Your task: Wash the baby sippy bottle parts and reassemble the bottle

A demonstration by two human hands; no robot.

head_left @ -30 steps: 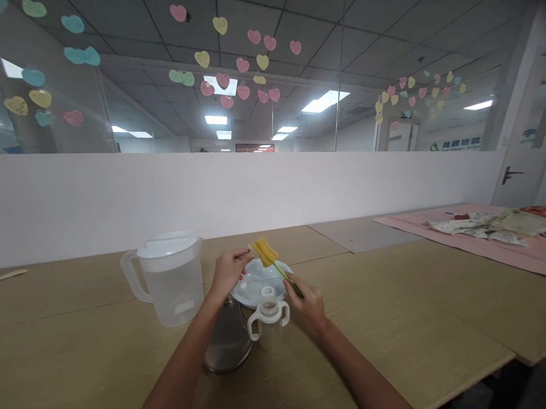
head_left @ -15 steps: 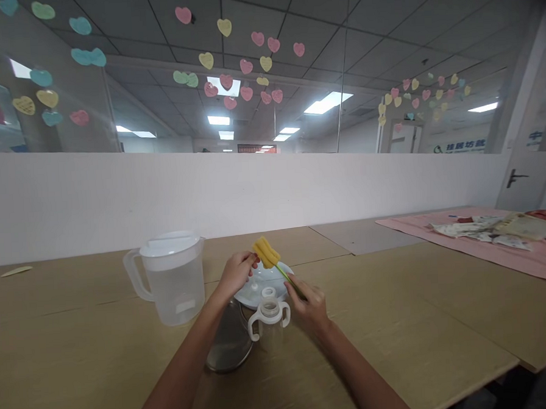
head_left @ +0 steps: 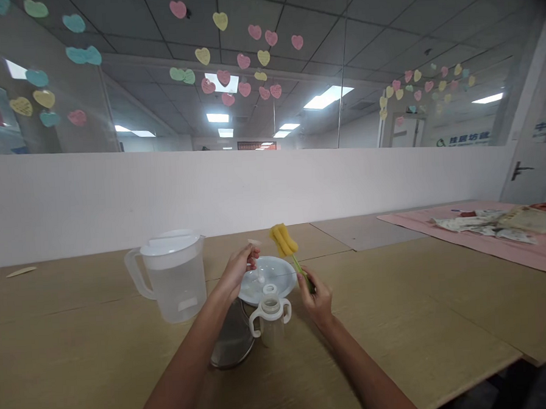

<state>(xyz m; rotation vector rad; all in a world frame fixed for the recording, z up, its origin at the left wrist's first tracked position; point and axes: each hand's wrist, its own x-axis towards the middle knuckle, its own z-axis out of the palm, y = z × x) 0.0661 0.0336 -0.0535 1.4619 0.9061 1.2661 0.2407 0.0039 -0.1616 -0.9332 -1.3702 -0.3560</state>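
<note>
Pinched in my left hand (head_left: 240, 270) is a small translucent piece (head_left: 253, 243), which looks like a baby-bottle nipple. Below those fingers a small white ball (head_left: 261, 279) shows over the dish, seemingly hanging from it. My right hand (head_left: 317, 295) grips the green handle of a yellow sponge bottle brush (head_left: 284, 240), its head raised and apart from my left fingers. Between my forearms stands a clear baby bottle (head_left: 273, 326) with white side handles and an uncovered mouth. Behind it sits a white dish (head_left: 283, 277) with a white ring (head_left: 270, 289) at its near edge.
A lidded plastic pitcher (head_left: 179, 289) stands left of my left hand. Partly under my left forearm lies a round metal tray (head_left: 234, 341). At far right, a pink cloth (head_left: 420, 227) carries patterned fabrics (head_left: 485, 230). A white wall (head_left: 254, 187) bounds the table behind.
The brush head, earlier against my left fingers, has moved right and away from the nipple-like piece. The small white ball has shifted right over the dish.
</note>
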